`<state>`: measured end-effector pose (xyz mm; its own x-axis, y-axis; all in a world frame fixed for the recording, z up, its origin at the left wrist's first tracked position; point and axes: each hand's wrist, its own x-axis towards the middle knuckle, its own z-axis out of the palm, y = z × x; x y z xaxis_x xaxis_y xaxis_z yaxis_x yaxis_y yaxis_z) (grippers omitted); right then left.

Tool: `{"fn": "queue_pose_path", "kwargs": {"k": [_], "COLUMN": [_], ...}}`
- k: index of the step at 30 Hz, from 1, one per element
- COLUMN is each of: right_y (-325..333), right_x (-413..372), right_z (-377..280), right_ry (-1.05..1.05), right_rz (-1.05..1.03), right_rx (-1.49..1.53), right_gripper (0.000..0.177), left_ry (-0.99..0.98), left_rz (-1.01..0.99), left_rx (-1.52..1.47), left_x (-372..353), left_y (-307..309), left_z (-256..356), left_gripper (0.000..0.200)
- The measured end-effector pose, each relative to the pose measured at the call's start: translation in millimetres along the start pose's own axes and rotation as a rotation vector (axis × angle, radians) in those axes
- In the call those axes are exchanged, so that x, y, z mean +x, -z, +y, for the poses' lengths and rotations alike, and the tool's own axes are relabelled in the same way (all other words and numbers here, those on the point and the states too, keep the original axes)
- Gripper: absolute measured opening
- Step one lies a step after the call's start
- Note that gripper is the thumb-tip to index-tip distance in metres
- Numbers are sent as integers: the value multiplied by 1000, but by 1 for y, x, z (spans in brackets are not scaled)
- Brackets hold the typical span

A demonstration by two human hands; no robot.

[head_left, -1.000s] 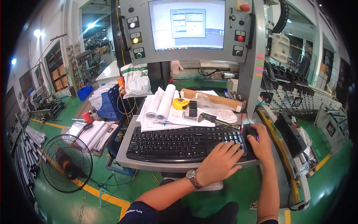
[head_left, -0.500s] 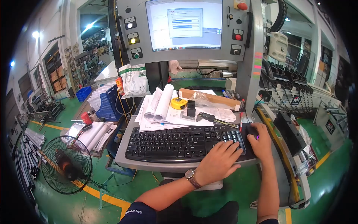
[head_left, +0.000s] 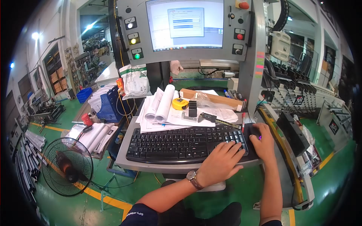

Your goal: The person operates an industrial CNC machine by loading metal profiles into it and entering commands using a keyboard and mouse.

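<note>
My left hand (head_left: 222, 163), with a watch on its wrist, rests over the number pad at the right end of the black keyboard (head_left: 169, 145). Its fingers are spread and nothing is in them. My right hand (head_left: 263, 142) is wrapped over a dark mouse (head_left: 255, 132) beside the keyboard, and a small purple light shows by the fingers. Above, a monitor (head_left: 184, 24) shows a small window. Behind the keyboard lie paper sheets and rolls (head_left: 165, 104), a yellow tape measure (head_left: 180, 104), black blocks (head_left: 192, 108) and a caliper (head_left: 208, 117).
A black fan (head_left: 68, 167) stands at the lower left, near a side table with papers and a blue tray (head_left: 109, 105). Lit buttons flank the monitor. A long cardboard box (head_left: 215, 98) lies behind the papers. Machinery stands at the right.
The lower left panel button now glows bright green. The view has shifted very slightly. Both hands stay in nearly the same place.
</note>
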<state>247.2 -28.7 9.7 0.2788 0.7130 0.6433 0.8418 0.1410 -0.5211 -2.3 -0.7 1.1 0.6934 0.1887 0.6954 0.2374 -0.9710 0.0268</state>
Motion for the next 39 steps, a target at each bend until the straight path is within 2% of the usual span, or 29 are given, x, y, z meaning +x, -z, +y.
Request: {"fn": "queue_pose_path", "kwargs": {"k": [16,21,25,32,39], "right_y": [-1,-5,-5,-3,-3], "right_x": [0,1,-1,0,0], "right_z": [4,11,10,4,6], "right_ry": [-15,12,-17,-63,-31], "right_rz": [5,28,35,10,12], "right_rx": [-6,-7,-17,27,14], "right_gripper": [42,42,42,43,45], "left_ry": [27,170,212,142,97], "left_rz": [53,236,322,173,170], "left_rx": [-56,10,17,-53,-32], "left_x": [4,4,7,7,8], "left_y": [7,5,-1,2,7], "left_z": [0,0,0,0,2], "left_gripper": [53,54,71,77,73]}}
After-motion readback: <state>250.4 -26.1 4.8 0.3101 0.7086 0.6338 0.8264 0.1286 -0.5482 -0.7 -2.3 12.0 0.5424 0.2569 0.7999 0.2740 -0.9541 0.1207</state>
